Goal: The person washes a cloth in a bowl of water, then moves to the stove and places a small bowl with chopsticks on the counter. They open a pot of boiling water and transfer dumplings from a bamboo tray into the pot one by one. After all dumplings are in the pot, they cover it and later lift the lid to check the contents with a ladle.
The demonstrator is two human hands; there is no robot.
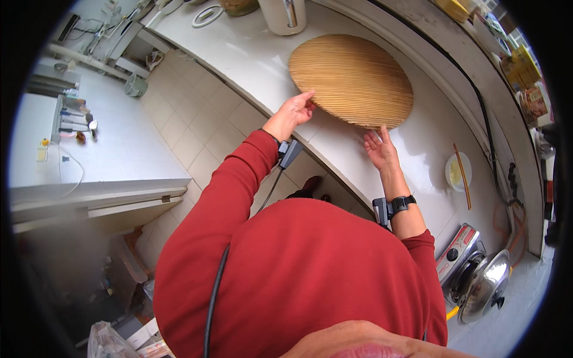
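A round tray of thin plant stalks (351,80), laid side by side, spans the counter in front of me. My left hand (297,109) holds its near left rim, with the thumb at the edge and the other fingers curled. At the near right rim is my right hand (381,150), palm up, its thumb and fingertips against the edge. How far those fingers reach beneath the tray is hidden. No item lies on the tray's upper face. Each wrist wears a black strap with a small grey device.
Beyond the tray stands a white container (284,15), with a white ring-shaped lid (207,16) to its left. On the right are a white bowl (457,176), a pair of chopsticks (463,179), and a portable gas stove (456,250) beside a lidded metal pan (485,291).
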